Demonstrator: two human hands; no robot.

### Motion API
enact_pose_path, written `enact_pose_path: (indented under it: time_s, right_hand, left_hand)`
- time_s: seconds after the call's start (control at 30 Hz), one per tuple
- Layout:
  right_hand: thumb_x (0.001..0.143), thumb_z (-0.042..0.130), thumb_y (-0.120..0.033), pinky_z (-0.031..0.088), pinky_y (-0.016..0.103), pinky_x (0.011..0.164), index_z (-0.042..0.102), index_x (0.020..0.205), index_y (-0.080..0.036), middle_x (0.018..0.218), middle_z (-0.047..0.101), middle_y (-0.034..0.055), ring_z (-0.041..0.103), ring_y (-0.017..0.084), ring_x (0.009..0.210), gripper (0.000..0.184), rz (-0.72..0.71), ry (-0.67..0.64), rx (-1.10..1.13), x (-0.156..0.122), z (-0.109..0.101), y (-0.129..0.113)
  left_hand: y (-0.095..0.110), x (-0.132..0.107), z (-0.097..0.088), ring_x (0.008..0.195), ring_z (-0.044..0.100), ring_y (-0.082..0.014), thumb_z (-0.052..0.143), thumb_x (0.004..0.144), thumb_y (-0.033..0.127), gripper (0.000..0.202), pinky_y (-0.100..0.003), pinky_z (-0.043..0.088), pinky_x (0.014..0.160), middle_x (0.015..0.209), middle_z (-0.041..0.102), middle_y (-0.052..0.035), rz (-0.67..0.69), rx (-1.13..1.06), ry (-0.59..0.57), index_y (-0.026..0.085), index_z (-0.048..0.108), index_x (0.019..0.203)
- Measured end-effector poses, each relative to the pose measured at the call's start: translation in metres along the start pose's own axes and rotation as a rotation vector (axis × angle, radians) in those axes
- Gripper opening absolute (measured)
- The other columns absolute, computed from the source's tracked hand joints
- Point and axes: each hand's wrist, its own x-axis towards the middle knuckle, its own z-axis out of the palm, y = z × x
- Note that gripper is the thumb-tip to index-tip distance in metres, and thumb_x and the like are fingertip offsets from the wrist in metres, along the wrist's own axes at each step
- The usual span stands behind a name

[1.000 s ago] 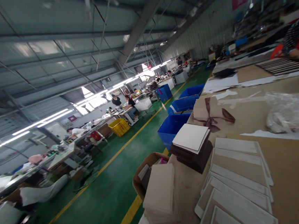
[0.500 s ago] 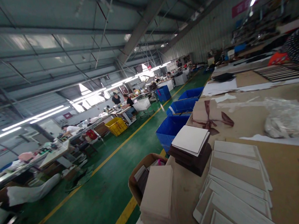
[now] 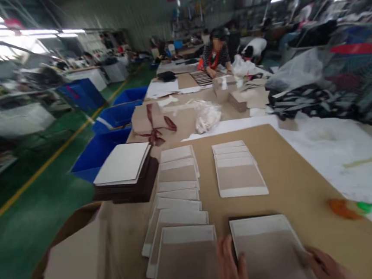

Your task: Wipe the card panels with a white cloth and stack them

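A taupe rectangular panel with pale borders [image 3: 267, 254] lies at the bottom of the view, with a dark edge showing beneath its left and far sides. My left hand [image 3: 231, 265] is at its left edge, thumb and fingers closed around that edge. At the right edge, my right hand [image 3: 325, 266] has its fingers bent against the panel, somewhat blurred. Just left of my left hand, a fanned row of similar panels [image 3: 188, 261] runs away from me. Farther ahead rests a small overlapping stack of the same panels [image 3: 241, 178].
Brown board [image 3: 294, 182] covers the table. White sheets [image 3: 199, 187] [image 3: 123, 162] top a dark stack at left, near a tied bundle [image 3: 152, 125] and blue bins [image 3: 98, 149]. An orange-and-green tool [image 3: 345, 208] lies at right. Another person [image 3: 214, 56] works across the table.
My view has swung right and down from the aisle to the table. Both my hands and the panel between them have come into sight.
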Motion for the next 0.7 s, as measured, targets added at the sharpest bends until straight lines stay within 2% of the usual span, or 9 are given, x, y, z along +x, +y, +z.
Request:
enact_pose_path:
  time_s: [0.03, 0.1, 0.17, 0.27, 0.37, 0.5, 0.7]
  right_hand:
    - [0.082, 0.056, -0.056, 0.056, 0.041, 0.08, 0.071, 0.09, -0.027, 0.097, 0.073, 0.0092, 0.069, 0.028, 0.092, 0.033, -0.007, -0.069, 0.059, 0.009, 0.002, -0.001]
    - [0.078, 0.051, -0.06, 0.055, 0.041, 0.082, 0.071, 0.095, -0.025, 0.099, 0.074, 0.0092, 0.069, 0.029, 0.091, 0.044, -0.025, -0.139, 0.145, 0.039, 0.012, -0.018]
    - [0.075, 0.049, -0.056, 0.054, 0.041, 0.081, 0.069, 0.098, -0.021, 0.097, 0.072, 0.0114, 0.068, 0.028, 0.088, 0.047, -0.051, -0.099, 0.205, 0.077, 0.027, -0.042]
    - [0.076, 0.046, -0.049, 0.049, 0.041, 0.091, 0.064, 0.105, -0.017, 0.109, 0.066, 0.0157, 0.064, 0.028, 0.1, 0.047, -0.02, -0.018, 0.242, 0.133, 0.046, -0.07]
    - [0.074, 0.052, -0.043, 0.044, 0.043, 0.096, 0.062, 0.101, -0.018, 0.107, 0.063, 0.0148, 0.059, 0.03, 0.105, 0.038, 0.016, 0.023, 0.248, 0.171, 0.057, -0.076]
    - [0.071, 0.059, -0.039, 0.043, 0.042, 0.091, 0.059, 0.085, -0.02, 0.091, 0.062, 0.0096, 0.057, 0.028, 0.095, 0.023, 0.072, 0.009, 0.281, 0.193, 0.06, -0.069]
    - [0.066, 0.066, -0.047, 0.046, 0.037, 0.081, 0.057, 0.092, -0.019, 0.086, 0.061, 0.006, 0.057, 0.023, 0.084, 0.039, 0.197, 0.024, 0.492, 0.199, 0.054, -0.072]
  left_hand:
    - [-0.001, 0.014, 0.002, 0.134, 0.048, -0.0326, 0.051, 0.092, 0.037, 0.045, -0.051, 0.044, 0.109, 0.14, 0.052, -0.019, 0.088, 0.07, 0.065, 0.019, 0.054, 0.133]
    - [0.0, 0.047, 0.004, 0.129, 0.052, -0.0299, 0.048, 0.092, 0.03, 0.041, -0.051, 0.044, 0.109, 0.134, 0.056, -0.019, 0.261, 0.194, 0.163, 0.016, 0.054, 0.131]
    - [0.008, 0.083, 0.003, 0.128, 0.052, -0.0294, 0.048, 0.091, 0.026, 0.042, -0.052, 0.043, 0.11, 0.132, 0.056, -0.0204, 0.364, 0.31, 0.206, 0.012, 0.052, 0.131]
    - [0.024, 0.133, 0.007, 0.132, 0.048, -0.032, 0.049, 0.088, 0.019, 0.05, -0.055, 0.039, 0.112, 0.137, 0.053, -0.0233, 0.376, 0.49, 0.186, 0.007, 0.047, 0.136]
    - [0.035, 0.171, 0.016, 0.134, 0.047, -0.0326, 0.049, 0.083, 0.013, 0.053, -0.054, 0.038, 0.113, 0.138, 0.053, -0.024, 0.355, 0.596, 0.1, 0.005, 0.048, 0.135]
    - [0.038, 0.19, 0.025, 0.137, 0.044, -0.0332, 0.047, 0.081, 0.01, 0.054, -0.054, 0.036, 0.114, 0.14, 0.051, -0.0251, 0.327, 0.613, 0.055, 0.004, 0.048, 0.135]
    - [0.035, 0.188, 0.025, 0.14, 0.039, -0.0321, 0.047, 0.085, 0.013, 0.052, -0.054, 0.033, 0.116, 0.144, 0.048, -0.0226, 0.29, 0.606, 0.04, 0.007, 0.046, 0.136]
